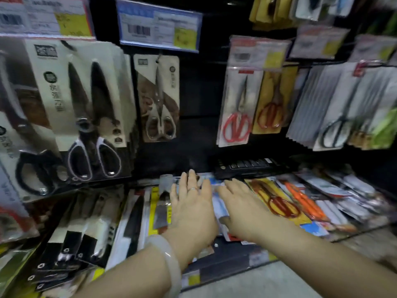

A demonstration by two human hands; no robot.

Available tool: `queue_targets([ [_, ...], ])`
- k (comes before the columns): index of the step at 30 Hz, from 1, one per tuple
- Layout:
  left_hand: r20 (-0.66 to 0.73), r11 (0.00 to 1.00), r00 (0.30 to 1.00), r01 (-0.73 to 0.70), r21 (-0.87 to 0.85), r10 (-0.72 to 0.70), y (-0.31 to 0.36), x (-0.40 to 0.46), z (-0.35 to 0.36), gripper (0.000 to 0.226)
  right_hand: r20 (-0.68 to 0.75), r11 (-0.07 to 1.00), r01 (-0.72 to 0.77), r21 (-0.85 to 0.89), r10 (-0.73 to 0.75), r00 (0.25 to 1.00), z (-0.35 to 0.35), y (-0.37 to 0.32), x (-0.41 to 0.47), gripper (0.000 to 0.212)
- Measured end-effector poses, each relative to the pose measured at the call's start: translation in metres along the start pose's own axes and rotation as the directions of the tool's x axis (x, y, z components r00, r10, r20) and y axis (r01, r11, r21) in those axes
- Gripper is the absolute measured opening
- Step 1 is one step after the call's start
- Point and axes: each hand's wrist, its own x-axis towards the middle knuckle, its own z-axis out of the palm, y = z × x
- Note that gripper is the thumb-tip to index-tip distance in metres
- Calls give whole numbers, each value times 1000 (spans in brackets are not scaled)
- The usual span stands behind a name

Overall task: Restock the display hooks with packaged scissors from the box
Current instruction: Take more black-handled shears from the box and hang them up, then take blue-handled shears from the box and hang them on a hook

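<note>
Both my hands reach out over the lower shelf of flat packages. My left hand, with a ring and a pale bangle on the wrist, lies with straight fingers on the packs. My right hand is spread beside it on a white and blue pack. Neither hand grips anything. Packaged scissors hang on hooks above: a grey-handled pair in the middle, red-handled scissors to the right, and big black and white-handled scissors at the left. No box is in view.
Price tags stick out above the hooks. Packaged knives lie on the lower shelf at the left; a yellow pack with red scissors and orange-handled ones lie at the right. A black item sits behind my hands. Grey floor shows below.
</note>
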Motion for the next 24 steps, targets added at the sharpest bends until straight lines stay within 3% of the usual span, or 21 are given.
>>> queue_targets([
  [7, 65, 985, 983, -168, -31, 170, 130, 21, 19, 73, -7, 980, -200, -6, 200, 980, -11, 127, -68, 71],
  [12, 111, 955, 950, -295, -1, 293, 225, 16, 52, 77, 47, 929, -369, 38, 367, 929, -2, 225, -129, 63],
  [20, 305, 878, 839, -478, 18, 451, 377, -1, 115, 72, 198, 831, -548, 97, 524, 829, 40, 372, -224, 48],
  [24, 395, 854, 780, -519, -24, 485, 443, -3, 144, 69, 222, 780, -617, 106, 586, 779, 52, 437, -260, 57],
])
